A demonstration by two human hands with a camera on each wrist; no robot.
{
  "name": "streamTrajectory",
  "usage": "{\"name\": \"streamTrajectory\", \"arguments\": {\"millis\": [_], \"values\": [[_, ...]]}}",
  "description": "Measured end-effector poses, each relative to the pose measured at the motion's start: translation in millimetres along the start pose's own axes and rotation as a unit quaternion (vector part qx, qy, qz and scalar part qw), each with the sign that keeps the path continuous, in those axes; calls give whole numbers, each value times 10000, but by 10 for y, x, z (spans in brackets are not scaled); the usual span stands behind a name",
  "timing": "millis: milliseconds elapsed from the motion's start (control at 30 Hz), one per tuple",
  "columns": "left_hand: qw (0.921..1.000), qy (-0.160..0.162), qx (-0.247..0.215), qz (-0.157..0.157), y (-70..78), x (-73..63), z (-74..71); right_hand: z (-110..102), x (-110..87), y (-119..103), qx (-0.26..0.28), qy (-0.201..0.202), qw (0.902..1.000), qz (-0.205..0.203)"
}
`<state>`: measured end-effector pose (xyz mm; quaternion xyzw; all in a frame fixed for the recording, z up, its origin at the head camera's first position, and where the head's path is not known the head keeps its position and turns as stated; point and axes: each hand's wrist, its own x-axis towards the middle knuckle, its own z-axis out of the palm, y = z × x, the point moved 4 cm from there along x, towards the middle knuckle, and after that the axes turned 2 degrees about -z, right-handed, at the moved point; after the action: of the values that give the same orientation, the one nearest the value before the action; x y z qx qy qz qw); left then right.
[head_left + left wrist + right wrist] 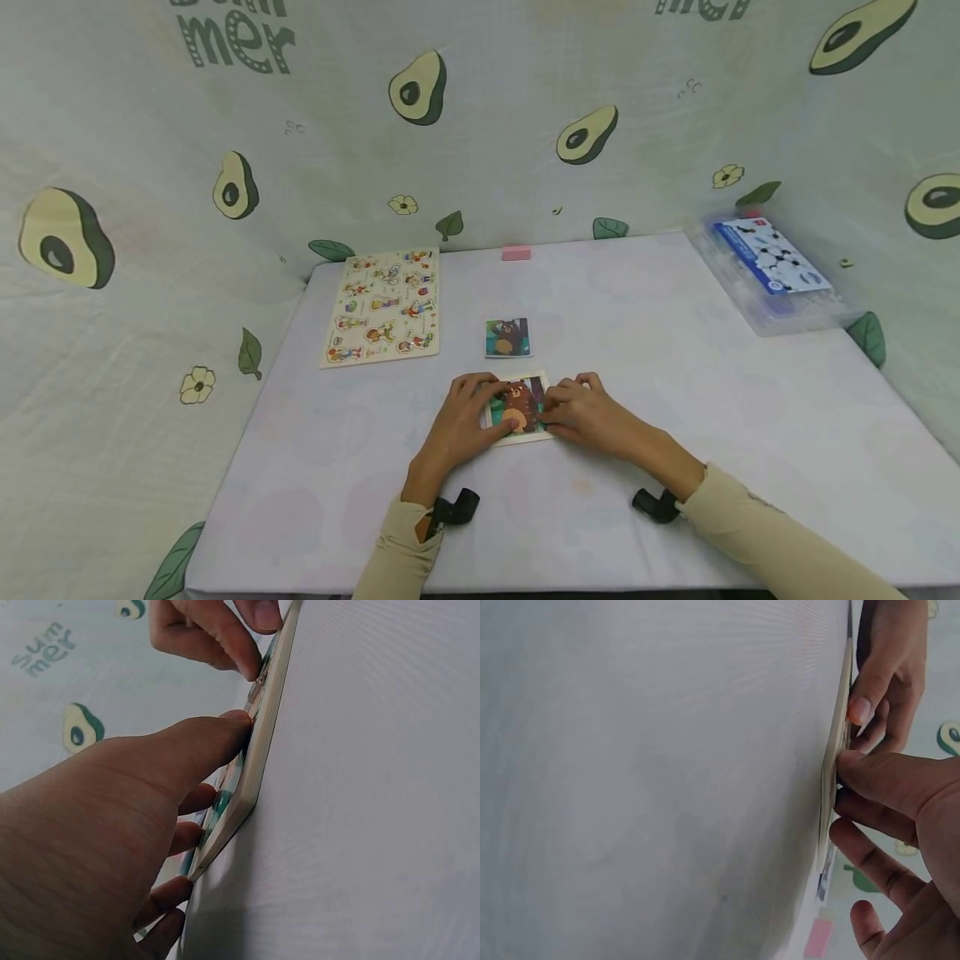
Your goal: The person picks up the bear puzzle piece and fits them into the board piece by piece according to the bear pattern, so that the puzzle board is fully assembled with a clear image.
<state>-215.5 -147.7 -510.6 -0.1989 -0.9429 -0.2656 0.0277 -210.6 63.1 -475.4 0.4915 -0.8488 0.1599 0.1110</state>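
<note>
A small square bear puzzle [520, 403] in a pale wooden frame lies flat on the table near its middle. My left hand [463, 419] holds it from the left, thumb on the lower part of the picture and fingers along the upper left. From the right, the thumb and index finger of my right hand [592, 419] pinch at a puzzle piece by the frame's right side; the fingertips hide most of that piece. In the left wrist view, the frame's pale edge [264, 754] shows under the left thumb. Just beyond the puzzle lies a bear picture card [507, 338].
A wooden board with several printed figures [384, 308] lies at the back left. Near the back edge sits a pink block [516, 253]. A clear plastic case [795, 312] with a blue and white booklet [776, 257] on it stands at the back right.
</note>
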Motion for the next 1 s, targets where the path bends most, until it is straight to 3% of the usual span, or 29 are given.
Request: {"name": "streamTrajectory", "arguments": {"millis": [267, 400, 567, 733, 1000], "values": [[9999, 55, 91, 96, 16, 6, -9, 7, -51, 25, -56, 15, 10000, 48], [9999, 127, 69, 71, -3, 6, -6, 19, -51, 31, 174, 77, 9997, 143], [9992, 334, 114, -207, 37, 1, 78, 78, -56, 33, 655, 51, 9952, 728], [9983, 417, 218, -351, 148, 43, 201, 104, -90, 69, 704, -10, 9877, 1398], [9991, 347, 159, -163, 195, 157, 289, 62, -205, 128, 669, 267, 9865, 1471]]}}
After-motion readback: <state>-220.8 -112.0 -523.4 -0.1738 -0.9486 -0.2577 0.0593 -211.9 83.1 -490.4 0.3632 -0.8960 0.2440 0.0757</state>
